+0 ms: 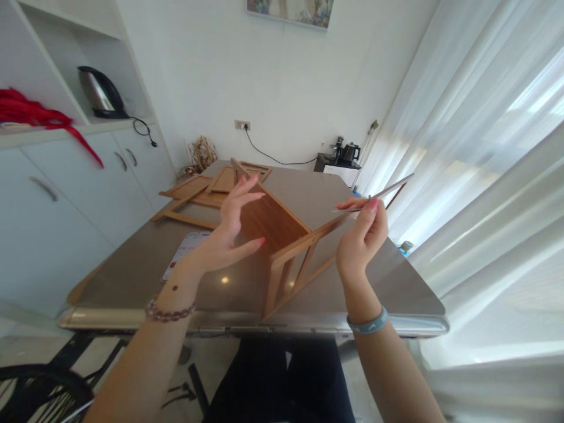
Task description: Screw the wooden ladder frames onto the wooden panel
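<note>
My left hand (229, 229) is open, fingers and thumb spread, beside a wooden panel (275, 220) that is part of a partly joined wooden frame. Nothing is held in it. The frame's slatted side piece (288, 270) stands on edge toward me, with a small screw fitting (314, 239) on its upper bar. Over the right end of that side piece, my right hand (363, 235) is closed, pinching a thin metal tool (346, 210) that looks like a hex key. The fingers hide part of it.
Loose wooden panels and frames (194, 197) lie at the table's back left. A phone (185, 252) rests on the table (150, 267) near my left forearm. Dried plants (202, 154) are behind. White curtains (476, 176) hang at the right, cabinets (74, 194) stand left.
</note>
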Tool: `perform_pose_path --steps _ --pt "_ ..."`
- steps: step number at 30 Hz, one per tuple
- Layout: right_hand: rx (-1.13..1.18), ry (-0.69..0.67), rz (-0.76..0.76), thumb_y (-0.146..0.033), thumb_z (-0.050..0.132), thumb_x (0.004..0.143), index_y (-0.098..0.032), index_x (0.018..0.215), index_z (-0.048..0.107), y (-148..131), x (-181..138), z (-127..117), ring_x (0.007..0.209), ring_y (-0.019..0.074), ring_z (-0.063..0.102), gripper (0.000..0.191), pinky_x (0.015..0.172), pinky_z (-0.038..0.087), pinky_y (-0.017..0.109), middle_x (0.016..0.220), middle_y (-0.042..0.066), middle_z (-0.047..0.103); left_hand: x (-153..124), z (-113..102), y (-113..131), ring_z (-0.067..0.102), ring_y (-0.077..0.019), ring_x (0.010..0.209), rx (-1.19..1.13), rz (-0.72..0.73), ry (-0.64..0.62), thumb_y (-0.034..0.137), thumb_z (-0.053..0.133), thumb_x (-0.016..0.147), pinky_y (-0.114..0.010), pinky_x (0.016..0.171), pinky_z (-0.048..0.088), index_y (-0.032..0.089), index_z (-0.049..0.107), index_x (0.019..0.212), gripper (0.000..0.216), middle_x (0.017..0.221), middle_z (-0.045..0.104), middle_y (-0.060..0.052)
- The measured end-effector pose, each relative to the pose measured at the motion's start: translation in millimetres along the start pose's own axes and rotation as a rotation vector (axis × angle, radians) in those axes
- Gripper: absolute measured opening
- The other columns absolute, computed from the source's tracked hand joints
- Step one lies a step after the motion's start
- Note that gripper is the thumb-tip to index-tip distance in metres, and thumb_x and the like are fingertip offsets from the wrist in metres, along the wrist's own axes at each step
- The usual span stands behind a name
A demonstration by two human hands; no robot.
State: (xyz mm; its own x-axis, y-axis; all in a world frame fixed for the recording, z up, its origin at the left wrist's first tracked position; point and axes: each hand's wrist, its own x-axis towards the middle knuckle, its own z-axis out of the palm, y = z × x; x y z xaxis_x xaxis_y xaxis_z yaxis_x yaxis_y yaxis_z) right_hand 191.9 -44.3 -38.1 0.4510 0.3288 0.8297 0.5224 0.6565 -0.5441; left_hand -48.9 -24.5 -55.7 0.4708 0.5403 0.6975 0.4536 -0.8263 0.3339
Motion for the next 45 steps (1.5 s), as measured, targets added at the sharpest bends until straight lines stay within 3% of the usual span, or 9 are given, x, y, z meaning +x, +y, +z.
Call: perform_pose_path --steps 4,7,16,23,27,30,37,42,45 --pt "0.073 0.156 0.015 -0.033 0.035 0.102 -0.023 0.072 0.055 -2.2 -5.5 -9.9 0.077 0.0177 0.064 0.037 0.088 0.050 0.040 0.070 0.001 0.065 -44.0 2.1 -16.6 0.011 -0.0206 0.156 0.080 -0.233 0.420 0.045 0.050 0.092 -0.049 0.130 0.010 0.031 0.026 0.140 0.056 0.162 0.017 -0.007" --pt "0.043 0.205 0.046 -0.033 0.037 0.102 -0.020 0.072 0.060 -3.7 -10.9 -16.4 0.076 0.0180 0.063 0.040 0.088 0.049 0.039 0.070 0.002 0.064 -69.6 -6.3 -25.3 0.030 -0.0220 0.148 0.211 -0.407 0.505 0.043 0.052 0.092 -0.048 0.126 0.022 0.027 0.038 0.134 0.047 0.153 0.035 -0.009" --pt "0.052 0.370 0.075 -0.032 0.042 0.094 -0.025 0.066 0.058 -3.3 -26.8 -22.5 0.067 0.0216 0.061 0.033 0.084 0.051 0.046 0.063 0.001 0.059 -99.1 -32.2 -42.7 0.034 -0.0314 0.140 0.407 -0.746 0.256 0.037 0.048 0.090 -0.059 0.114 0.026 0.028 0.050 0.127 0.037 0.150 0.037 -0.009" --pt "0.041 0.364 0.153 -0.031 0.048 0.086 -0.026 0.066 0.060 -3.8 -50.9 -50.3 0.069 0.0257 0.060 0.024 0.090 0.048 0.054 0.063 0.003 0.056 -86.0 -8.3 -38.7 0.041 -0.0287 0.131 0.363 -0.741 0.167 0.034 0.046 0.091 -0.058 0.109 0.029 0.030 0.059 0.115 0.028 0.147 0.044 -0.005" --pt "-0.015 0.291 0.271 -0.040 0.052 0.089 -0.026 0.067 0.061 14.6 -72.4 -73.1 0.085 0.0261 0.062 0.027 0.095 0.045 0.047 0.069 0.004 0.059 -67.4 3.0 -21.2 0.044 -0.0269 0.133 0.259 -0.679 0.156 0.037 0.043 0.094 -0.056 0.110 0.031 0.029 0.056 0.118 0.029 0.148 0.045 -0.006" --pt "-0.178 0.015 0.481 -0.052 0.051 0.092 -0.026 0.074 0.065 44.0 -85.8 -91.1 0.075 0.0228 0.062 0.034 0.078 0.050 0.038 0.067 0.003 0.061 -51.6 3.3 -7.5 0.043 -0.0241 0.136 0.171 -0.567 0.229 0.038 0.040 0.096 -0.052 0.115 0.029 0.033 0.054 0.121 0.029 0.149 0.045 -0.002" --pt "-0.220 -0.576 0.634 -0.064 0.047 0.090 -0.023 0.088 0.068 90.0 -91.1 -105.0 0.046 0.0175 0.056 0.047 0.045 0.045 0.027 0.052 -0.002 0.055 -14.7 5.7 18.3 0.041 -0.0226 0.141 0.040 -0.317 0.315 0.035 0.034 0.096 -0.045 0.120 0.029 0.039 0.056 0.122 0.034 0.146 0.050 0.006" --pt "-0.297 -0.934 0.355 -0.043 0.036 0.098 -0.023 0.078 0.062 99.8 -55.7 -52.9 0.062 0.0175 0.063 0.038 0.062 0.048 0.027 0.066 0.002 0.065 -6.5 15.1 13.4 0.042 -0.0243 0.140 0.038 -0.373 0.273 0.037 0.035 0.095 -0.048 0.118 0.030 0.041 0.056 0.123 0.035 0.145 0.052 0.007" --pt "-0.471 -1.186 0.288 -0.028 0.024 0.100 -0.021 0.100 0.063 115.5 -29.6 3.2 0.071 0.0166 0.065 0.039 0.067 0.046 0.026 0.078 0.004 0.069 -7.4 16.3 6.6 0.041 -0.0246 0.141 0.058 -0.408 0.275 0.038 0.039 0.095 -0.049 0.118 0.031 0.044 0.054 0.125 0.034 0.147 0.049 0.009"
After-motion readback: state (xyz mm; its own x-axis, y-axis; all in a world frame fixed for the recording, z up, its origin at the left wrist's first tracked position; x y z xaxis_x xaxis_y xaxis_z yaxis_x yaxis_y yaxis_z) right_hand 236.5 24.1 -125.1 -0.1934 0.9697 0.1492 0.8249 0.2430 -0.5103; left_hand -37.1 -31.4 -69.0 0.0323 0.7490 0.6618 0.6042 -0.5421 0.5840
